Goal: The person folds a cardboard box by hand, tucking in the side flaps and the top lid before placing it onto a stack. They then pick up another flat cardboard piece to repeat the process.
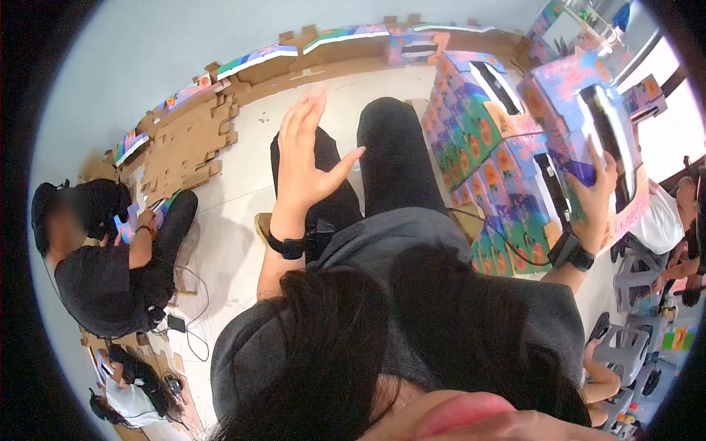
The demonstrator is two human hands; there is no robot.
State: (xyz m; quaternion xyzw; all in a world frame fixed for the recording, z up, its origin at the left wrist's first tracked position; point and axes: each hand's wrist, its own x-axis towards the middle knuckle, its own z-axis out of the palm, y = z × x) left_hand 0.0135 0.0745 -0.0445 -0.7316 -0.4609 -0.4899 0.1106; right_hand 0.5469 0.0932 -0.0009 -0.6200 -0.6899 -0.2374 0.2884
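My left hand (310,158) is raised over my left knee, fingers stretched out and thumb apart, holding nothing. On the right, my right hand (596,187) grips the side of a colourful printed carton (562,95) with a dark slot and a white strip. That carton is tilted and a little blurred, beside a stack of similar printed cartons (471,140). Both wrists wear black bands.
Flattened brown cardboard (187,140) lies on the floor at the left, and more printed cardboard (257,60) lines the wall. A person in black (103,272) sits at the left. Other people and grey stools (625,345) are at the right.
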